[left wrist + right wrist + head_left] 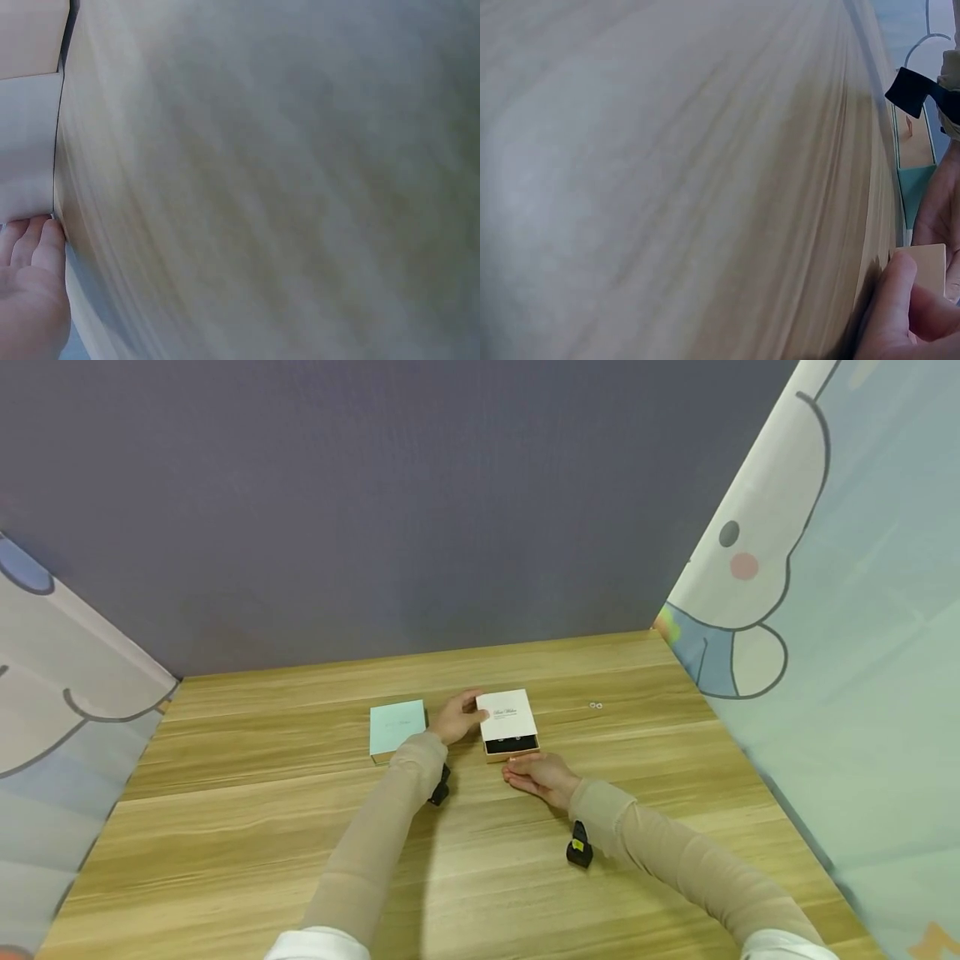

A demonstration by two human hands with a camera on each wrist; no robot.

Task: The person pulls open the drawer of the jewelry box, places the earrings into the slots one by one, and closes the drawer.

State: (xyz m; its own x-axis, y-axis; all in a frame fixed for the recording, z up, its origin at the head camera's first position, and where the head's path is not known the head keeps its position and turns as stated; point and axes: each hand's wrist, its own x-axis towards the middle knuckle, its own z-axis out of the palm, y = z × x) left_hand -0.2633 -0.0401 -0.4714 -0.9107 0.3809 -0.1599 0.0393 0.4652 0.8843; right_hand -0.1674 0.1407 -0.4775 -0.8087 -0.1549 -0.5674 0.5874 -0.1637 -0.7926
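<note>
- Beige sleeves reach out over the wood-grain table [262,827].
- Right hand [542,777] touches the near end of the white sliding box [510,725], thumb and fingers lightly curled at its tan drawer.
- Left hand [457,717] grips the box's left side.
- Rectangular cardboard box lies mid-table, long axis running away from the person, dark-lined drawer open toward them.
- Mint square box [397,729] lies just left.
</note>
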